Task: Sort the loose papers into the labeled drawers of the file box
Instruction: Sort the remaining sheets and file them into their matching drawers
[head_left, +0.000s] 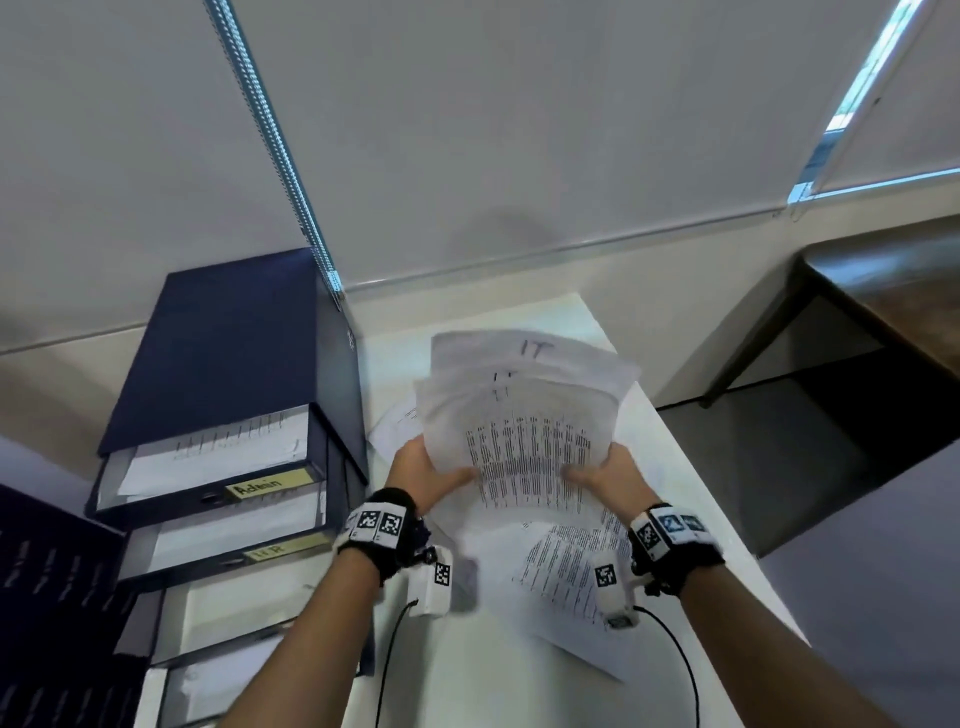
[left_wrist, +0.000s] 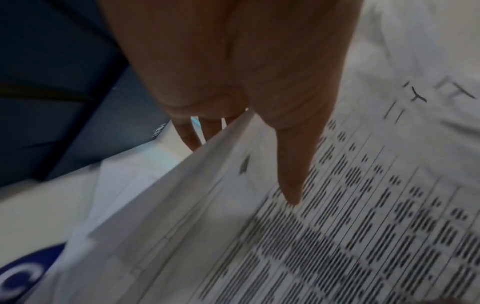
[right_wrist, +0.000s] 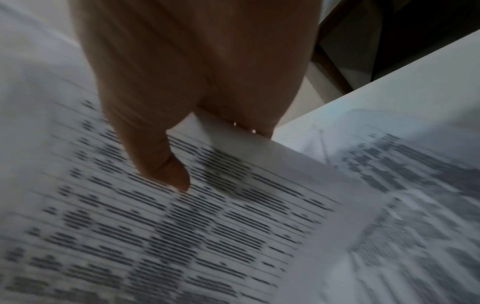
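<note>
You hold a sheaf of thin, matt white paper (head_left: 524, 415), printed in black rows and slightly crumpled at its far edges; more matt printed sheets (head_left: 563, 577) lie on the smooth white table (head_left: 483, 670). To your left the file box (head_left: 234, 343) has a dark blue, matt, board-like shell, its drawers (head_left: 208, 478) with clear glossy plastic fronts and pale yellow paper labels (head_left: 267, 486). To your right stands a dark wooden desk (head_left: 883, 291) with a dull sheen.
</note>
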